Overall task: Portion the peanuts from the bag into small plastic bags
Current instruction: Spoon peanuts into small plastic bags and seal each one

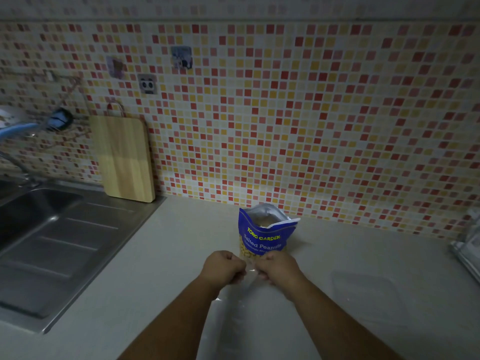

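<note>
A blue bag of salted peanuts (265,233) stands upright on the pale counter (181,255), its top torn open. Just in front of it my left hand (223,266) and my right hand (276,267) are both closed, side by side, pinching the top edge of a small clear plastic bag (249,307). The clear bag stretches from my hands toward me between my forearms. It is hard to see in the dim light, and I cannot tell whether anything is in it.
A steel sink with a drainboard (59,245) fills the left side. A wooden cutting board (124,157) leans on the tiled wall behind it. A clear flat plastic lid or container (368,297) lies on the counter at the right. A rack edge (467,250) shows at far right.
</note>
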`<state>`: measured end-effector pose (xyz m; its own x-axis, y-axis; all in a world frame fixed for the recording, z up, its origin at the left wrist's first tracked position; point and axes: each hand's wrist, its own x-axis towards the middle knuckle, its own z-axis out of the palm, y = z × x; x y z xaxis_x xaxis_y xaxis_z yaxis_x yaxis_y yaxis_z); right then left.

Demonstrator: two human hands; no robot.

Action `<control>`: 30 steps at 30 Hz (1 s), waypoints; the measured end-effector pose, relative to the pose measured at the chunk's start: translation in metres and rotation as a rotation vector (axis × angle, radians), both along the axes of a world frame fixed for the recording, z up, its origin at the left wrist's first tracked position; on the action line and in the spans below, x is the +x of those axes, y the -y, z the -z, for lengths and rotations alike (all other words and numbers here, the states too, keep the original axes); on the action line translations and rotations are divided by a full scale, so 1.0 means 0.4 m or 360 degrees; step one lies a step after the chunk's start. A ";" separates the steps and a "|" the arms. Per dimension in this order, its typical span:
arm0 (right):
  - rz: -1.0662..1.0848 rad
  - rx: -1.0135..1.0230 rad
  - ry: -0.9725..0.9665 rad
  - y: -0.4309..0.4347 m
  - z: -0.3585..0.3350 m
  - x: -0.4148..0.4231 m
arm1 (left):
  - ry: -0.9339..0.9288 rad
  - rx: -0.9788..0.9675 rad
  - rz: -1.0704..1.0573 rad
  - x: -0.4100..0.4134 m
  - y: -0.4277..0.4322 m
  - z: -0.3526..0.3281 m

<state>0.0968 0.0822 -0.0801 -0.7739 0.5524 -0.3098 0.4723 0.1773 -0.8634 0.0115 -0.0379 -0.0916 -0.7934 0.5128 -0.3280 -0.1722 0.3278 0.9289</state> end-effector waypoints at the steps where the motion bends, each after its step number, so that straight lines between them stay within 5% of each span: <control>1: 0.0024 0.0118 -0.0011 0.002 -0.001 0.000 | -0.0018 -0.0026 -0.0008 0.002 -0.002 -0.001; 5: 0.0170 0.0282 -0.0084 0.003 0.006 -0.008 | -0.0125 -0.0093 0.0051 0.005 -0.013 -0.001; 10: 0.0193 0.0206 -0.0141 0.003 0.007 -0.012 | -0.0948 -0.0333 0.0402 -0.001 0.007 0.022; 14: 0.0142 0.0176 -0.0115 0.010 0.010 -0.014 | -0.1217 -0.0455 0.0515 0.006 0.010 0.020; 30: 0.0115 0.0109 -0.0114 0.006 -0.009 -0.025 | -0.1101 -0.0176 0.0306 -0.016 0.013 0.028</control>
<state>0.0868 0.0798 -0.0764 -0.7503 0.6252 -0.2149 0.4234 0.2048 -0.8825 0.0052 -0.0431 -0.1028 -0.7369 0.6571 0.1584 0.5132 0.3914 0.7638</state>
